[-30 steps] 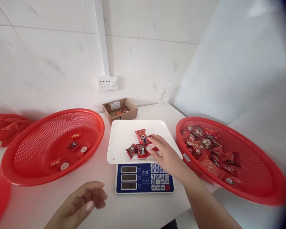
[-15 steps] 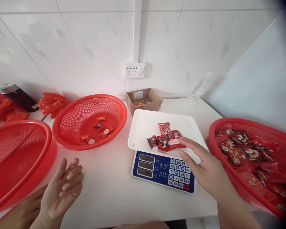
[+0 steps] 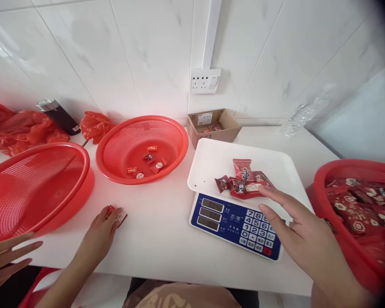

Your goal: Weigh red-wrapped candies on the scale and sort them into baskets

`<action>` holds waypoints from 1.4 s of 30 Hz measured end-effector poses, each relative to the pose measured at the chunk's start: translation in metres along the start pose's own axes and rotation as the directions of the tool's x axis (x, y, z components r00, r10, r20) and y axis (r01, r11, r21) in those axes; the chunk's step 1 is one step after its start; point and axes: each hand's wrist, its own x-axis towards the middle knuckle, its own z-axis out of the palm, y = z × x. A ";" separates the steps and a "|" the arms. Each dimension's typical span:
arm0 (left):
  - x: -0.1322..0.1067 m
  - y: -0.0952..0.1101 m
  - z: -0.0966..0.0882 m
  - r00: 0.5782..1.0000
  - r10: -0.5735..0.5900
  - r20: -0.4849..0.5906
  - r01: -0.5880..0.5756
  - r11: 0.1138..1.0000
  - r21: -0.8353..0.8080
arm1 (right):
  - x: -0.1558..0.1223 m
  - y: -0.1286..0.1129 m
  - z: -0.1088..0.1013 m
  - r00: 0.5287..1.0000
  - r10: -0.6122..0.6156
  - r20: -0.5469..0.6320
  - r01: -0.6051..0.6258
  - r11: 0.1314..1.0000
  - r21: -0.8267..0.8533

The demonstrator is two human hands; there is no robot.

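Note:
On the white table, my left hand (image 3: 103, 233) pinches a small red-and-white snack packet (image 3: 120, 217) from above, with its fingers hiding part of the wrapper. My right hand (image 3: 300, 231) hovers at the front right of the white scale tray (image 3: 205, 162), thumb and fingers apart. Its fingertip is at the edge of a dark red packet (image 3: 259, 177); whether they touch I cannot tell. Several red packets lie bunched on the tray, among them an upright-lying bright red one (image 3: 243, 168). The blue scale panel (image 3: 234, 216) faces me.
A co-worker's hand (image 3: 9, 261) is spread at far left, beside a red basket (image 3: 80, 188). Another red basket (image 3: 111, 177) holds several packets. A cardboard box (image 3: 211, 136) stands behind the scale. A full red basket (image 3: 319, 188) is at right; a clear bottle (image 3: 297, 119) stands behind.
My left hand has turned from palm up to palm down and now grips a red packet on the table. The co-worker's hand has moved away left. My view has shifted left.

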 end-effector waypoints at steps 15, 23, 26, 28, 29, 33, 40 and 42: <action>0.000 0.226 -0.032 0.876 0.448 0.180 0.046 0.294 -0.955 | -0.015 -0.076 -0.025 0.931 -0.084 0.354 -0.153 0.793 0.590; 0.008 0.243 -0.026 0.786 0.609 0.109 0.069 0.088 -0.994 | -0.016 -0.074 -0.047 0.967 0.111 0.228 -0.235 0.731 0.640; 0.009 0.244 -0.022 0.789 0.599 0.137 0.111 0.081 -0.991 | -0.014 -0.075 -0.048 0.969 0.099 0.225 -0.232 0.672 0.704; 0.010 0.244 -0.020 0.788 0.601 0.134 0.133 0.046 -0.990 | -0.012 -0.077 -0.049 0.968 0.081 0.238 -0.234 0.640 0.732; 0.011 0.243 -0.020 0.792 0.596 0.130 0.145 0.023 -0.989 | -0.011 -0.078 -0.049 0.966 0.071 0.248 -0.236 0.634 0.737; 0.015 0.239 -0.021 0.777 0.598 0.196 0.270 -0.035 -0.962 | -0.010 -0.078 -0.050 0.962 0.045 0.268 -0.239 0.611 0.755; 0.012 0.245 -0.020 0.532 0.715 0.454 0.525 0.142 -0.839 | -0.001 -0.078 -0.042 0.965 0.087 0.246 -0.260 0.408 0.875; 0.008 0.249 -0.018 0.494 0.731 0.471 0.510 0.195 -0.838 | 0.003 -0.079 -0.040 0.973 0.081 0.217 -0.231 0.407 0.884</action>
